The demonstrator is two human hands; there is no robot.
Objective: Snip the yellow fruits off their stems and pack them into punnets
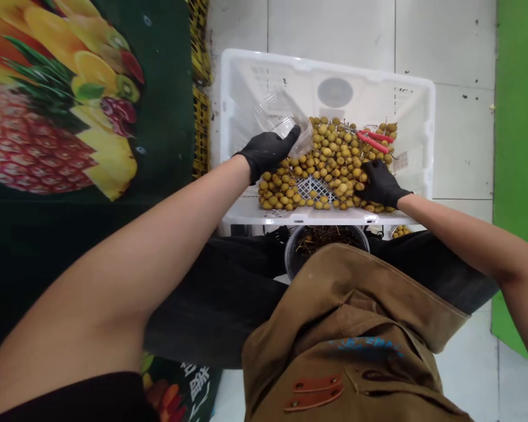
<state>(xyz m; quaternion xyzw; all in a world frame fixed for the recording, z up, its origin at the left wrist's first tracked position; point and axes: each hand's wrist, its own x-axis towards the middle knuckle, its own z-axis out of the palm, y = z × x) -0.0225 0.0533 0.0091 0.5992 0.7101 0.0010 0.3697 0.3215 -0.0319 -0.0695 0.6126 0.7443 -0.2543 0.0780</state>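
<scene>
Fruit (330, 153) lies in our crate (429, 135); our left hand (266, 153) grips a clear container (276, 108), seemingly empty; our right hand (382, 184) dips in, its grip unclear to us.

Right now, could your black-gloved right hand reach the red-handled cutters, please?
Probably yes: the right hand is near, and the cutters lie atop round yellowish fruit, handles uncovered.
</scene>
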